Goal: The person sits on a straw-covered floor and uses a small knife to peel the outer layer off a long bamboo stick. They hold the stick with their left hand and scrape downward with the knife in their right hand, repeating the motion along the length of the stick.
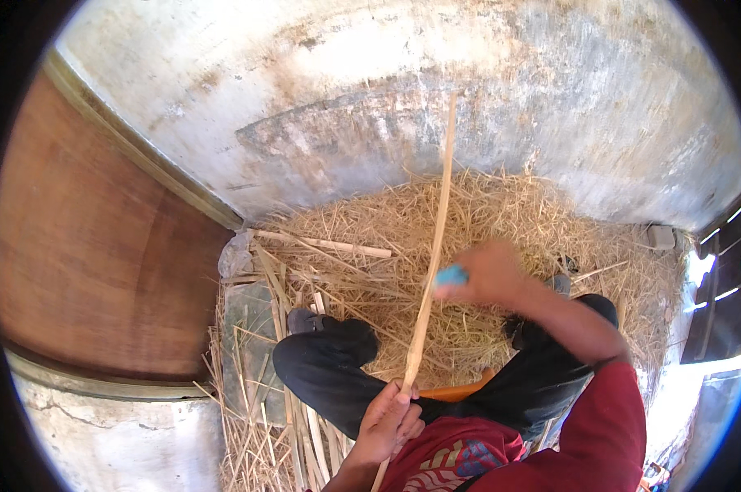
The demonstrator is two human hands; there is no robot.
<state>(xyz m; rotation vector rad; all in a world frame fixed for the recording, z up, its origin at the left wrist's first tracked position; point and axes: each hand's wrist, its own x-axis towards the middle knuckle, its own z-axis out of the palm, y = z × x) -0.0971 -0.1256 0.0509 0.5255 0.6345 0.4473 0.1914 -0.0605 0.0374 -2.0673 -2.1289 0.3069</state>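
A long, pale bamboo strip (442, 211) rises from my lap toward the wall, with a thicker joint partway along it. My left hand (391, 420) is closed around its lower part, close to my red shirt. Beside the strip's middle, my right hand (495, 275) is blurred by motion, its fingers closed on a light-blue object (451, 275). That blue piece touches or nearly touches the strip; its exact kind is hidden by the blur and the fingers.
Shavings (502, 209) cover the floor around my bent legs. Several split strips (325, 243) lie to the left, some over a grey slab (252, 328). A stained wall (403, 74) stands ahead, a brown wooden panel (100, 246) at left. Something orange (456, 389) shows between my legs.
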